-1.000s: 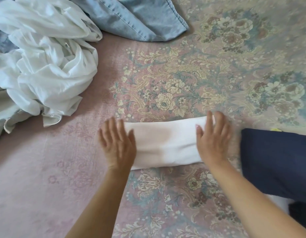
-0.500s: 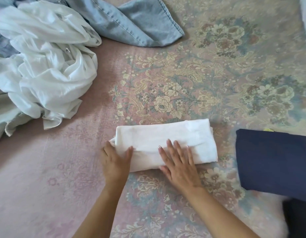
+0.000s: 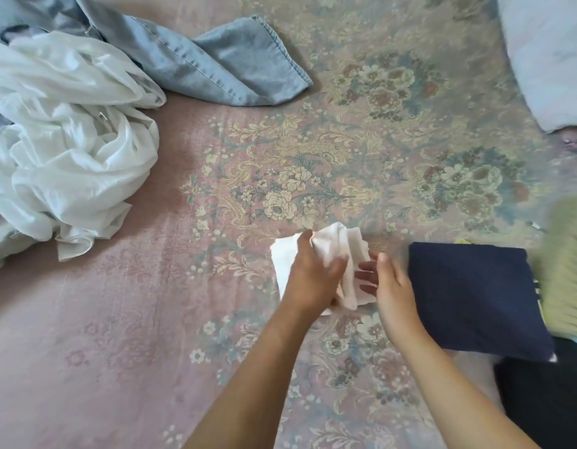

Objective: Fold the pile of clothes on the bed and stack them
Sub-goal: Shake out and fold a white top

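A small folded white cloth (image 3: pixel 332 246) is bunched up just in front of me on the floral bedspread (image 3: pixel 313 176). My left hand (image 3: pixel 313 277) grips it from the left, with the thumb pressed into the fabric. Open, with fingers spread, my right hand (image 3: pixel 389 286) touches the cloth's right edge. A folded navy garment (image 3: pixel 475 296) lies flat immediately right of my hands. A crumpled white garment pile (image 3: pixel 67 147) sits at the left. Light blue denim (image 3: pixel 222 69) lies at the top left.
A pale pillow (image 3: pixel 549 56) rests at the top right corner. A blurred yellowish fabric (image 3: pixel 565 270) lies at the right edge beyond the navy garment. Something dark (image 3: pixel 546 403) fills the lower right corner.
The white cloth lay as a long flat rectangle under both palms. Now my left hand has carried its left end over to the right, and the cloth is bunched shorter next to the navy garment.
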`<control>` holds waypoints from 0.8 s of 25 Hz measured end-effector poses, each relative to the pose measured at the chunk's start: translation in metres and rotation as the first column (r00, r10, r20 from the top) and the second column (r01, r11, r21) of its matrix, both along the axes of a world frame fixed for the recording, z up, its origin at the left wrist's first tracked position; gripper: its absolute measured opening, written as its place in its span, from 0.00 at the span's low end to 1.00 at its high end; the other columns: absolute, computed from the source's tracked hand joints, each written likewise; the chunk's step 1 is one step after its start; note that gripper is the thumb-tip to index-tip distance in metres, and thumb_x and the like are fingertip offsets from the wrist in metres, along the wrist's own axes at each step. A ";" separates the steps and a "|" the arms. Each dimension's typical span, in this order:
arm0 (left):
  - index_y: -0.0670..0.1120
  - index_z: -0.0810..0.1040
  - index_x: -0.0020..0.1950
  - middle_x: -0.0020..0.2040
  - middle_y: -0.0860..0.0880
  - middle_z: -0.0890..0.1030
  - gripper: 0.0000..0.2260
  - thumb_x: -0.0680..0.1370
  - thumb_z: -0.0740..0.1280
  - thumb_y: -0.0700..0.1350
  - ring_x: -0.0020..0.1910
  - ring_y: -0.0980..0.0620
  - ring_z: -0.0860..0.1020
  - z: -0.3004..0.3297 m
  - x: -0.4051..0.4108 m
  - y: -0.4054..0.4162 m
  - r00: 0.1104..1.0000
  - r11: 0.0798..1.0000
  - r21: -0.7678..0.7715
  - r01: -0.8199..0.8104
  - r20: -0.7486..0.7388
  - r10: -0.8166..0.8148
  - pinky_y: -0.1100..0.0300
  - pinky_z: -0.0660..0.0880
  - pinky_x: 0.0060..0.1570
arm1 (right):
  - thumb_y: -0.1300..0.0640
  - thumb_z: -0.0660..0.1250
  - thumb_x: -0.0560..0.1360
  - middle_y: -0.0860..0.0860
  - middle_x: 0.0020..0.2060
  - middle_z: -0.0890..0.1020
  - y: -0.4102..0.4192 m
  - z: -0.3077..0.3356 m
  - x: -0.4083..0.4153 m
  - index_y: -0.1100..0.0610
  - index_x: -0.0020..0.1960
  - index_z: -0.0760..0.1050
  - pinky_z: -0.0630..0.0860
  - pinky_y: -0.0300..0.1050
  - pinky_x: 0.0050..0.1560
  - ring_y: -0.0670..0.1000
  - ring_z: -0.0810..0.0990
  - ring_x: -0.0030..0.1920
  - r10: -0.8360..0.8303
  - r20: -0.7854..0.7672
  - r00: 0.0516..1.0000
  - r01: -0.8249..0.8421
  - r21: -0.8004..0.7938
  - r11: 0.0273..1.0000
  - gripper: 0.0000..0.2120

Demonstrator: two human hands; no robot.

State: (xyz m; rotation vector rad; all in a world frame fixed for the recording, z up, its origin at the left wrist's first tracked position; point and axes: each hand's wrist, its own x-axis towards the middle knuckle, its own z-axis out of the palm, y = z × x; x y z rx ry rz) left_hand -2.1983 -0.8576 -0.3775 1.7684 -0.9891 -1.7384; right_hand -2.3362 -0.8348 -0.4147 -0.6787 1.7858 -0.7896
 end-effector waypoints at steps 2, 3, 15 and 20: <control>0.49 0.53 0.78 0.51 0.53 0.76 0.27 0.82 0.59 0.50 0.49 0.51 0.78 -0.016 -0.024 0.006 0.997 0.999 0.046 0.005 -0.075 -0.001 0.52 0.77 0.52 | 0.42 0.56 0.80 0.51 0.53 0.81 -0.018 -0.004 -0.014 0.52 0.59 0.75 0.77 0.50 0.55 0.53 0.80 0.53 0.084 -0.014 0.996 -0.080 0.172 0.982 0.18; 0.48 0.55 0.77 0.55 0.51 0.76 0.24 0.83 0.56 0.48 0.53 0.51 0.78 -0.028 -0.024 0.015 1.000 0.999 -0.035 0.009 -0.001 -0.009 0.52 0.76 0.56 | 0.43 0.58 0.79 0.50 0.50 0.80 -0.022 -0.007 -0.016 0.53 0.59 0.75 0.76 0.49 0.52 0.53 0.79 0.51 0.190 -0.062 0.980 -0.173 0.220 0.960 0.17; 0.43 0.48 0.78 0.78 0.42 0.46 0.35 0.78 0.45 0.64 0.77 0.44 0.47 -0.116 0.011 0.051 0.337 0.545 -0.182 0.819 0.920 -0.200 0.42 0.47 0.72 | 0.51 0.56 0.78 0.62 0.70 0.66 -0.012 -0.047 -0.010 0.64 0.72 0.61 0.57 0.53 0.69 0.58 0.61 0.70 0.369 -0.905 0.210 -0.795 0.062 0.604 0.27; 0.42 0.49 0.78 0.77 0.40 0.55 0.46 0.72 0.50 0.74 0.77 0.41 0.53 -0.129 0.028 0.050 0.306 0.391 -0.164 0.906 0.891 -0.335 0.40 0.49 0.71 | 0.23 0.31 0.65 0.49 0.71 0.24 -0.010 -0.053 -0.037 0.50 0.71 0.20 0.24 0.50 0.68 0.47 0.21 0.70 0.799 -0.572 -0.186 -0.873 0.469 0.132 0.46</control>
